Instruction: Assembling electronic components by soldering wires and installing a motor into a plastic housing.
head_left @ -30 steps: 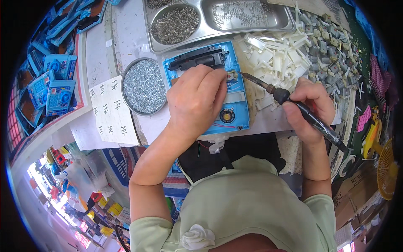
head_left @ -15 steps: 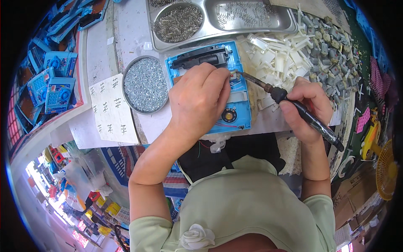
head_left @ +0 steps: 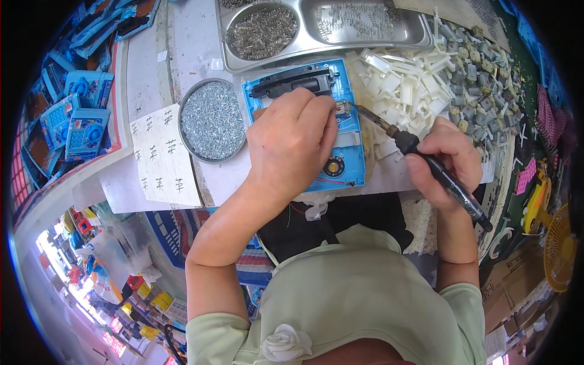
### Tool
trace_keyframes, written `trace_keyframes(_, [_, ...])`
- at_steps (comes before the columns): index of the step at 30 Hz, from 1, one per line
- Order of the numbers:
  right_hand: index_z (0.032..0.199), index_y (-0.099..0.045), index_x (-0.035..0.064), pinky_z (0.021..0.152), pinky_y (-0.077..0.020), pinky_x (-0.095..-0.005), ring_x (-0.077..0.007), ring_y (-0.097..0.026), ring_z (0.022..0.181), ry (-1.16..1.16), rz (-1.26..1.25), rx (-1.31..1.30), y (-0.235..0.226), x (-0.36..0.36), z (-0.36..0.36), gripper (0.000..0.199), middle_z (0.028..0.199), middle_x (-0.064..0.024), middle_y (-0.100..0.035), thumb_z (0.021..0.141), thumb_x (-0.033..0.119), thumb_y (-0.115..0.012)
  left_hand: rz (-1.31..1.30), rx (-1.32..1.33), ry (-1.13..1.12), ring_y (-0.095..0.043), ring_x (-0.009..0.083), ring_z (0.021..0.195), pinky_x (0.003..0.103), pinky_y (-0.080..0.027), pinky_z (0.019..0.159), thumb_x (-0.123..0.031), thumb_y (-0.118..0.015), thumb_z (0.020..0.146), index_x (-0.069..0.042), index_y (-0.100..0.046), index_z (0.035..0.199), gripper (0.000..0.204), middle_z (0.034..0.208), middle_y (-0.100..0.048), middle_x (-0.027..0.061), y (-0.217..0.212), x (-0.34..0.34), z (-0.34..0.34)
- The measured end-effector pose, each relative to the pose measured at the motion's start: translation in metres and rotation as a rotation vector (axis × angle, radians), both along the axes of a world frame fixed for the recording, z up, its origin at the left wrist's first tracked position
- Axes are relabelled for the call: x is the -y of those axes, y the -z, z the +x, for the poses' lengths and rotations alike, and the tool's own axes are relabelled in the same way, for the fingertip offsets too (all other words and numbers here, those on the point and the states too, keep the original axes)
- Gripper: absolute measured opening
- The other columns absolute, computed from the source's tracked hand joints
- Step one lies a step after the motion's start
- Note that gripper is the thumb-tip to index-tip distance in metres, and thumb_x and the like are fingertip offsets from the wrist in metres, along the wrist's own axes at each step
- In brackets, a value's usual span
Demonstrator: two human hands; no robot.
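Observation:
A blue plastic casing (head_left: 354, 159) lies open on the white bench, with a black part (head_left: 293, 84) along its far edge and a round speaker (head_left: 333, 165) near its front. My left hand (head_left: 292, 143) rests on the casing's middle, fingers curled, pinching a small part at its right side. My right hand (head_left: 444, 161) grips a black soldering iron (head_left: 426, 159) like a pen. The iron's tip touches the spot beside my left fingertips, near the casing's right edge.
A round tin of small screws (head_left: 212, 119) sits left of the casing. A steel tray (head_left: 316, 27) with springs stands behind. White plastic parts (head_left: 404, 85) and small grey motors (head_left: 480, 67) lie at the right. A paper with handwritten marks (head_left: 163, 158) lies left, blue casings (head_left: 79, 115) beyond.
My right hand has brought the soldering iron leftward, so its tip now meets the casing beside my left fingers. My left hand stays on the casing.

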State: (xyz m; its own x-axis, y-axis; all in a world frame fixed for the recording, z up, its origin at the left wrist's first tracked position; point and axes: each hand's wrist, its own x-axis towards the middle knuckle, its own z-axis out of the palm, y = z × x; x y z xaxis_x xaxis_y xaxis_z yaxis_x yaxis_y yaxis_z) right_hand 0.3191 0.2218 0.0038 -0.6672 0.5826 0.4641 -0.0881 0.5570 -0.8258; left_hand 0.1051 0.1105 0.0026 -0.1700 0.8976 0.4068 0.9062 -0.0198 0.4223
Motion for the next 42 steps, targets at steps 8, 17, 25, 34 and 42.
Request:
trace_keyframes(8, [0.092, -0.058, 0.0006, 0.056, -0.028, -0.0281, -0.0136, -0.04, 0.06, 0.004, -0.02, 0.02, -0.004, 0.0, 0.001, 0.023, 0.068, -0.0024, -0.047, 0.08, 0.008, -0.076, -0.008, -0.011, -0.012, -0.06, 0.0239, 0.07, 0.035, -0.048, 0.06, -0.006, -0.071, 0.074, -0.009, -0.064, 0.086, 0.014, 0.077, -0.056, 0.0049, -0.002, 0.001, 0.001])
trace_keyframes(17, [0.091, -0.057, 0.0009, 0.056, -0.0277, -0.0279, -0.0137, -0.04, 0.06, 0.014, -0.036, 0.023, -0.003, 0.001, 0.004, 0.022, 0.068, -0.0025, -0.047, 0.08, 0.006, -0.075, 0.021, 0.001, -0.01, -0.063, 0.0246, 0.071, 0.034, -0.049, 0.062, -0.006, -0.071, 0.076, -0.008, -0.066, 0.091, 0.016, 0.082, -0.063, 0.005, -0.004, 0.002, 0.002])
trace_keyframes(25, [0.092, -0.059, 0.0011, 0.049, -0.0282, -0.0236, -0.0094, -0.042, 0.056, 0.063, -0.054, -0.049, 0.0, -0.001, 0.01, 0.023, 0.067, -0.0024, -0.052, 0.076, 0.0, -0.076, -0.004, 0.127, -0.268, -0.06, 0.0097, 0.068, 0.025, -0.047, 0.058, 0.005, -0.07, 0.08, -0.005, -0.071, 0.106, 0.028, 0.088, -0.068, 0.0042, -0.044, 0.046, -0.043])
trace_keyframes(34, [0.092, -0.058, 0.0018, 0.051, -0.0279, -0.0224, -0.0082, -0.041, 0.058, 0.04, -0.025, -0.024, -0.012, 0.005, -0.001, 0.023, 0.069, -0.0019, -0.052, 0.078, 0.001, -0.076, -0.042, -0.037, 0.349, -0.066, 0.0237, 0.074, 0.032, -0.053, 0.06, -0.006, -0.076, 0.072, -0.009, -0.072, 0.098, 0.026, 0.087, -0.066, 0.0064, -0.011, 0.029, -0.07])
trace_keyframes(42, [0.102, -0.059, 0.0003, 0.062, -0.0379, -0.0213, -0.008, -0.048, 0.07, 0.195, -0.222, -0.075, -0.012, 0.014, -0.005, 0.027, 0.084, -0.0039, -0.057, 0.081, 0.004, -0.076, 0.091, 0.376, 0.213, -0.066, 0.0175, 0.077, 0.027, -0.052, 0.061, 0.002, -0.074, 0.076, -0.004, -0.073, 0.093, 0.018, 0.094, -0.07, 0.008, -0.007, 0.011, -0.051])
